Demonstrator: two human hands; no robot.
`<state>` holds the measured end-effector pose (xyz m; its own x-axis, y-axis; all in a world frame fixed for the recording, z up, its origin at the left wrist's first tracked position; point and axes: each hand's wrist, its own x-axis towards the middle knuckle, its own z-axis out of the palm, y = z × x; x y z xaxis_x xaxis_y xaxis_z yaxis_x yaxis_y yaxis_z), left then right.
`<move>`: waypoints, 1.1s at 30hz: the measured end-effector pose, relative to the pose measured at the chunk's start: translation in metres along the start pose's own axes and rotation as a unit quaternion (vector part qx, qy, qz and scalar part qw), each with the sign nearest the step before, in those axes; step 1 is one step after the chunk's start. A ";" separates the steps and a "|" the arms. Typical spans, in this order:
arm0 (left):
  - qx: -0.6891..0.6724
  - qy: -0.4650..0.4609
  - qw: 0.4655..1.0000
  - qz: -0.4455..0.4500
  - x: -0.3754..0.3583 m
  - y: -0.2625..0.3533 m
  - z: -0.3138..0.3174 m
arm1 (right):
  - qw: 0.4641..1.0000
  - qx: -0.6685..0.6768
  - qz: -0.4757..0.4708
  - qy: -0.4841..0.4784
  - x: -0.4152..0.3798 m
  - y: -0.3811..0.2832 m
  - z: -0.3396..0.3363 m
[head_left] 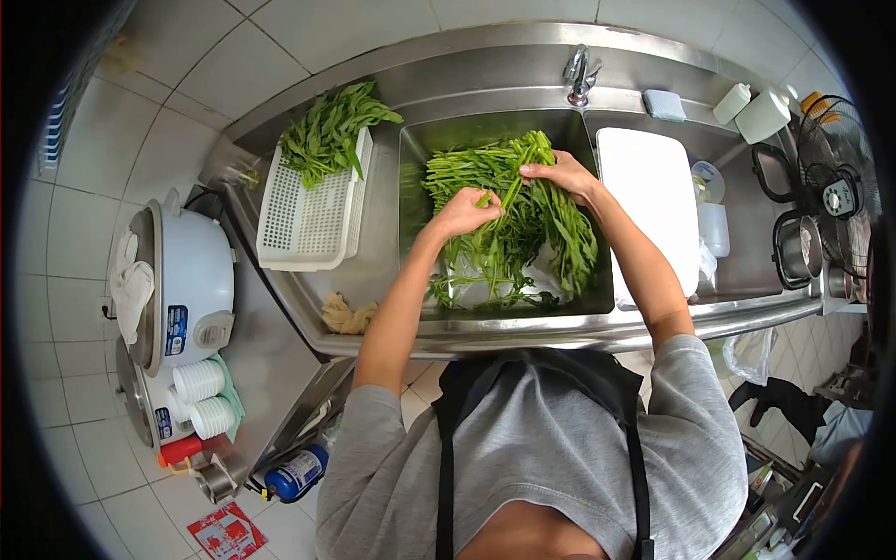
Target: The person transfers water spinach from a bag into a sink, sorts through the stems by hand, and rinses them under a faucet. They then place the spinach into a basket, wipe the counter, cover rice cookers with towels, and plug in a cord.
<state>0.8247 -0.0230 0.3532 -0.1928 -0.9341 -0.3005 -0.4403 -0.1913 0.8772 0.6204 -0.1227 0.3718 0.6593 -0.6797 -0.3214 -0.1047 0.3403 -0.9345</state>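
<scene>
Long-stemmed leafy greens fill much of the steel sink basin below the tap. My left hand is closed on the end of a green stem at the front of the pile. To its right, my right hand grips a bunch of stems, thumb on top, with the leaves hanging down toward the basin floor. Loose leaves lie at the bottom of the basin. Left of the basin, more leafy greens rest at the back end of a white perforated basket.
A white board or lid covers part of the right basin. Behind stand a faucet, a sponge and bottles. A beige cloth lies front left. Large cookers stand left, a fan right. Another person's leg shows lower right.
</scene>
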 end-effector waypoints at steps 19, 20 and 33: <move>-0.222 0.072 0.970 -0.060 0.007 0.016 0.009 | 0.992 0.102 -0.008 0.069 -0.001 -0.005 0.032; -0.261 0.078 0.961 -0.053 0.007 0.015 0.008 | 0.991 0.111 0.007 0.070 -0.002 -0.006 0.032; -0.084 0.141 0.985 0.049 0.018 0.013 0.008 | 0.994 0.092 0.000 0.067 0.004 0.002 0.034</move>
<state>0.8088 -0.0396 0.3566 0.0344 -0.9926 -0.1166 -0.2756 -0.1215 0.9536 0.6482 -0.1029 0.3734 0.5536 -0.7556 -0.3502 0.0413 0.4449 -0.8946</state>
